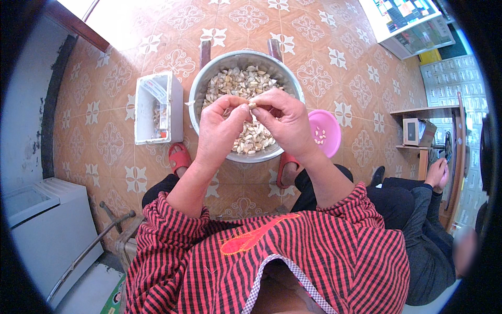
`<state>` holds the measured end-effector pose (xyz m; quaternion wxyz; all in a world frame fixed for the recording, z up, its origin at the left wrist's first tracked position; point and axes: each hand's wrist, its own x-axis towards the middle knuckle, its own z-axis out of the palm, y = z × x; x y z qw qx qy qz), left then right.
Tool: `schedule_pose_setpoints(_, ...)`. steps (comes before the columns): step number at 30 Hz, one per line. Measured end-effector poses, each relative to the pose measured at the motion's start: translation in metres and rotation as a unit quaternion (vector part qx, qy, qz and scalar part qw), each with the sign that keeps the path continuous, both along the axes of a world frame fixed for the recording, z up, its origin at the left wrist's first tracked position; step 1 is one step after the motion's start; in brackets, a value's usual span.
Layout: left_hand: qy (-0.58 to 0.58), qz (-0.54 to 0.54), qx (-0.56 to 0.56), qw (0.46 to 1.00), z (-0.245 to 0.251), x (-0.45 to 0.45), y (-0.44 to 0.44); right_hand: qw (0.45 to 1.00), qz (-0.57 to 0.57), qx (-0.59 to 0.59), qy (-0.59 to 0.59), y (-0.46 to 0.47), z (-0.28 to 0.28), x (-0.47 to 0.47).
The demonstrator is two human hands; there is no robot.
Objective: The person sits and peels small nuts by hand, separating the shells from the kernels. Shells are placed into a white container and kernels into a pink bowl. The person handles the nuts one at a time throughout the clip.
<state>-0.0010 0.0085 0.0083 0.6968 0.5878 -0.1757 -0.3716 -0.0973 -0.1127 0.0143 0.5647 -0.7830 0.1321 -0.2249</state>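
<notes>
Both hands meet over a large metal basin [193, 92] that holds a heap of unpeeled garlic cloves [251, 80]. My right hand [285, 117] pinches a small garlic clove [252, 105] between thumb and forefinger. The thumb and forefinger of my left hand [223, 127] come together at the clove's left side; whether they grip it too cannot be told. Right of the basin, partly behind my right wrist, a pink plastic bowl [334, 135] holds several pale, peeled-looking cloves [320, 136].
A white foam box [176, 110] with litter inside stands left of the basin. Two wooden legs [205, 55] show beyond the basin. My feet in red slippers [180, 157] flank its near side. Another person [419, 235] sits at the right beside a wooden shelf unit [423, 112].
</notes>
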Motion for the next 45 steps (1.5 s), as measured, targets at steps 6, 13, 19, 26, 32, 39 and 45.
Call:
schedule_pose_setpoints(6,0.012,-0.01,-0.002,1.0,0.0,0.002,0.001,0.995,-0.01,-0.1,-0.024,0.001,0.004,0.002)
schedule_pose_setpoints(13,0.051,-0.014,-0.025,0.998,-0.004,0.004,0.002,0.994,-0.006,-0.094,-0.053,0.002,0.003,0.003)
schedule_pose_setpoints(19,0.058,-0.017,-0.03,0.998,-0.001,0.003,0.001,0.999,-0.019,-0.008,-0.042,0.002,0.001,0.003)
schedule_pose_setpoints(26,0.041,-0.015,-0.01,0.999,-0.003,0.003,0.001,0.998,-0.015,-0.045,-0.041,0.002,-0.001,0.003)
schedule_pose_setpoints(32,0.065,-0.016,-0.039,0.997,-0.007,0.002,0.001,0.998,-0.011,0.05,-0.026,0.003,-0.005,0.002)
schedule_pose_setpoints(39,0.073,-0.016,-0.032,0.997,-0.003,0.002,0.0,0.981,-0.002,0.193,0.03,0.002,0.003,0.002)
schedule_pose_setpoints(45,-0.037,0.019,0.035,0.999,0.005,-0.004,-0.002,0.969,0.003,0.243,0.037,0.001,-0.004,0.001)
